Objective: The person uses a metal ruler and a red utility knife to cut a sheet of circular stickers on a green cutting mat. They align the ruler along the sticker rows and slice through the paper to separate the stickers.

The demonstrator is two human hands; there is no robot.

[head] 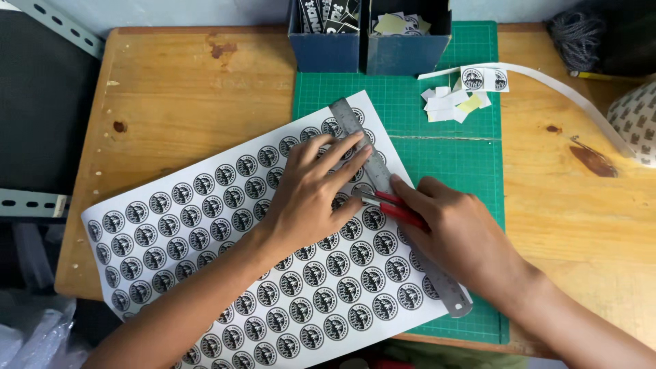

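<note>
A white sheet point(205, 232) printed with several rows of round black emblems lies tilted across a wooden table point(171, 102) and a green cutting mat point(444, 150). A steel ruler point(355, 130) lies diagonally along the sheet's right side. My left hand point(311, 195) presses flat on the ruler and sheet, fingers spread. My right hand point(454, 232) grips a red-handled knife point(396, 208), its tip against the ruler's edge near my left fingertips.
Two dark blue boxes point(369, 48) with cards and stickers stand at the mat's far edge. Cut paper scraps point(454, 102) and a long white strip point(567, 92) lie at the right. A dark yarn bundle point(581, 34) sits far right. Plastic bags point(34, 335) lie beyond the table's left front corner.
</note>
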